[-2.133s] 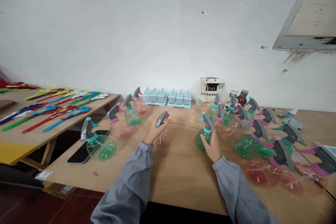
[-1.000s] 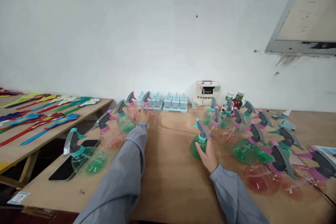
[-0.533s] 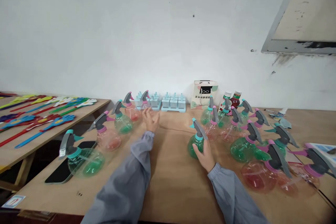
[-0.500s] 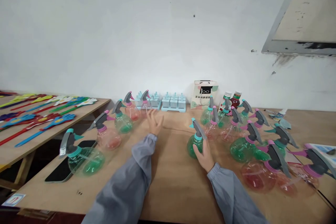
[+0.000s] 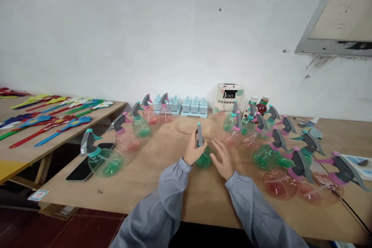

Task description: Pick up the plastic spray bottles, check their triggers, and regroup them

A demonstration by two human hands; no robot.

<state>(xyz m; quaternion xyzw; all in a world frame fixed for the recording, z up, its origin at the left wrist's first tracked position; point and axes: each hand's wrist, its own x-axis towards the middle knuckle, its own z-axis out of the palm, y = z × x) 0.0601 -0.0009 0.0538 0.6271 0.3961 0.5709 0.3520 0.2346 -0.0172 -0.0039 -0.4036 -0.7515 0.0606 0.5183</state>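
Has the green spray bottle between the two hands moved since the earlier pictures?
Yes. The green bottle has moved left: earlier nearly below the paper bag, now nearly below the right light-blue tray in view.

Soft light brightens the wall [image 5: 174,54] (corners are dimmer), with stretching near the edges.

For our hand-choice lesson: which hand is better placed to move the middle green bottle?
Likely the left hand: it grips the sprayer head, while the right hand is open beside the green bottle.
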